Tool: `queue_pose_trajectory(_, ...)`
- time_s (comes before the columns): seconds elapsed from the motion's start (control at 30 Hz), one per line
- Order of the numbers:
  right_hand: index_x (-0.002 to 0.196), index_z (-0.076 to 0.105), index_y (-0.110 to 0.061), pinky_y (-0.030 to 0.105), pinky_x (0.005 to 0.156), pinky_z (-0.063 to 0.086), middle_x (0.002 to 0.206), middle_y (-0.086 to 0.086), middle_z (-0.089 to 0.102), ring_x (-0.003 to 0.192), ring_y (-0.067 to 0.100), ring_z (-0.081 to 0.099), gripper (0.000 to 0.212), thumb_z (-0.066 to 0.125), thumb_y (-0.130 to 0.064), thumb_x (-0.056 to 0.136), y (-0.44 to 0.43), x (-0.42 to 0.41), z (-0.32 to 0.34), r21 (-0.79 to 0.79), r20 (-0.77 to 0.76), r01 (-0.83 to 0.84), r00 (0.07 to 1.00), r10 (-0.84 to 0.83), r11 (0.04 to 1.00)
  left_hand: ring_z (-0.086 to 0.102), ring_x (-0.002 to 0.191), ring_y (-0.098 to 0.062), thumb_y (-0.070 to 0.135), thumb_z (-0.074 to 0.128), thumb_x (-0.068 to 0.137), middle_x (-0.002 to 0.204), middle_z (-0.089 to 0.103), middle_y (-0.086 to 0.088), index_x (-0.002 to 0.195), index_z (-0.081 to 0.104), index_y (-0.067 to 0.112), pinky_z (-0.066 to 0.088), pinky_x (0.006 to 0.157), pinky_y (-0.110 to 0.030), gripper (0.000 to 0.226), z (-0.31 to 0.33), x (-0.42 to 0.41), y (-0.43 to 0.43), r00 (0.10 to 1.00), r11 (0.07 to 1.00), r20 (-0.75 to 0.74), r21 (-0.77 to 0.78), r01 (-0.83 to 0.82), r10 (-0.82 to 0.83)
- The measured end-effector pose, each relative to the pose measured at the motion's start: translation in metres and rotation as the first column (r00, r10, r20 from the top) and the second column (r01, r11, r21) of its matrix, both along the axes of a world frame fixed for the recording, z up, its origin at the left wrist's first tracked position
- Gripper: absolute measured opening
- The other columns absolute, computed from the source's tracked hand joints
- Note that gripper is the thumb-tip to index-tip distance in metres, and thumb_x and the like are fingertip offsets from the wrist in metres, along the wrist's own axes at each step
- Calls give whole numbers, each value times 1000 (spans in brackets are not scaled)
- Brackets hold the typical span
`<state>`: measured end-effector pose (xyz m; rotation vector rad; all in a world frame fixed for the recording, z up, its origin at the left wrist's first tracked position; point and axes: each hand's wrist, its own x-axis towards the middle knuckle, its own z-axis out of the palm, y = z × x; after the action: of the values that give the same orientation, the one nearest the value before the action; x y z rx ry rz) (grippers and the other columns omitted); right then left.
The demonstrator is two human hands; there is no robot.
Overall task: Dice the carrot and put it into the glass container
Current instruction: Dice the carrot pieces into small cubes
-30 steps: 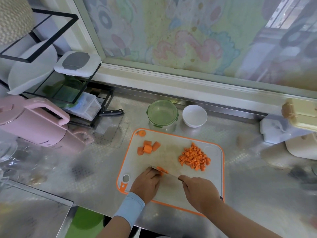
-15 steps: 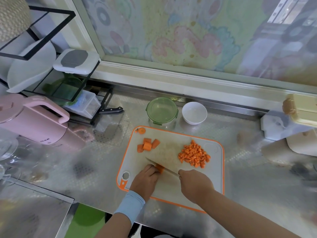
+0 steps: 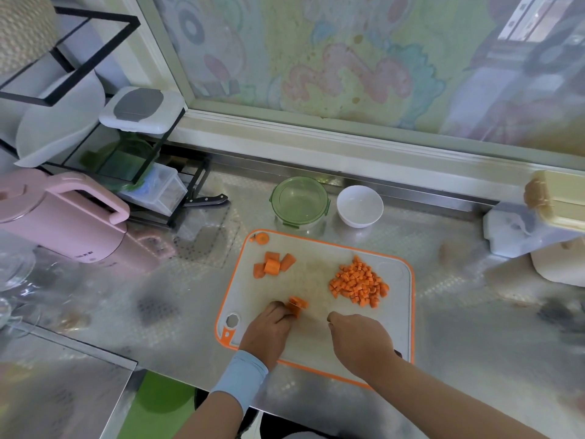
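Observation:
A white cutting board [image 3: 316, 343] with an orange rim lies on the steel counter. My left hand [image 3: 269, 331] pinches a small carrot piece [image 3: 298, 304] against the board with its fingertips. My right hand [image 3: 361, 340] grips a knife handle whose dark end [image 3: 398, 353] sticks out behind it. The blade runs toward the carrot piece and is barely visible edge-on. A pile of diced carrot [image 3: 357, 285] sits on the board's right. A few larger carrot chunks [image 3: 272, 264] lie at its far left, and a carrot end [image 3: 262, 238] in the corner. The glass container [image 3: 299, 201] with green clips stands open behind the board.
A white bowl [image 3: 360, 205] stands right of the container. On the left are a pink kettle [image 3: 63, 223], a black wire rack [image 3: 95, 137] with boxes, and a second knife [image 3: 209, 200] on the counter. White appliances [image 3: 531, 229] stand at the right edge.
The knife blade, earlier seen slanting across the board at my left fingertips, now shows only edge-on. The carrot piece now shows in front of my left fingers. Both hands stay near the board's front.

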<state>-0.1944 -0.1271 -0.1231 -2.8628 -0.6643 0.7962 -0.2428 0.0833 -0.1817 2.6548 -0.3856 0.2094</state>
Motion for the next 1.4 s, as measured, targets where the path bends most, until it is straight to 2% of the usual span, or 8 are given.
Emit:
queue_pose_trajectory(0.1,106,53,-20,32,56,39,68,-3,45,65,25,53,17,38,-18,99,-4,-4,2,-1,26,-13,1000,13,1000,51,98,-18,9,49,79,93,67,-4,85,73,8,45,83,-26,25,3,1,-2,1000,1000,19,-9,-10,10)
queue_pose_trajectory(0.33,106,55,-20,33,59,46,78,2,61,68,26,60,18,38,-19,99,-8,-7,5,0,11,-5,1000,5,1000,51,99,-18,9,50,80,94,68,-5,85,73,7,43,88,-23,24,4,0,-4,998,1000,57,-19,-17,18)
queue_pose_trajectory(0.6,94,49,-21,33,58,46,71,-3,49,70,23,60,11,39,-19,98,-3,-1,10,2,-65,21,998,-21,1000,51,101,-18,11,48,82,95,68,-4,88,74,8,48,84,-25,28,-2,-1,-2,999,1000,28,1,-21,21)
queue_pose_trajectory(0.83,96,51,-20,29,50,34,74,-4,47,66,19,50,12,41,-14,93,11,4,3,-15,-126,47,991,-49,999,53,103,-20,11,48,88,100,66,-7,93,73,6,46,88,-24,26,-7,-3,-1,1000,1000,13,-23,-7,8)
queue_pose_trajectory(1.0,94,52,-20,29,52,37,72,-5,47,67,20,51,13,41,-14,92,8,4,1,-12,-130,61,990,-62,998,53,106,-20,6,65,78,107,62,-5,98,71,9,51,85,-28,21,-8,-3,3,1000,1000,-29,-22,-1,0)
queue_pose_trajectory(1.2,97,53,-19,31,57,42,73,-4,47,69,21,53,15,39,-16,95,8,4,1,1,-108,49,993,-48,999,57,97,-22,0,79,67,100,66,-4,95,72,12,52,83,-29,31,-7,-2,1,1000,1000,-26,19,-8,8)
queue_pose_trajectory(1.3,96,53,-20,32,61,42,76,-3,50,70,22,53,16,37,-19,98,6,1,2,17,-74,19,997,-18,1000,55,98,-20,7,62,79,100,66,-3,94,73,11,52,82,-30,19,-8,-4,1,1000,1000,-2,13,-11,11)
queue_pose_trajectory(1.4,97,53,-20,32,61,38,76,-3,49,69,23,50,23,32,-25,103,3,-3,3,39,-27,10,1000,-9,999,52,98,-18,13,48,83,97,67,-3,93,73,10,49,83,-27,28,-9,-5,0,1000,1000,10,3,-28,28)
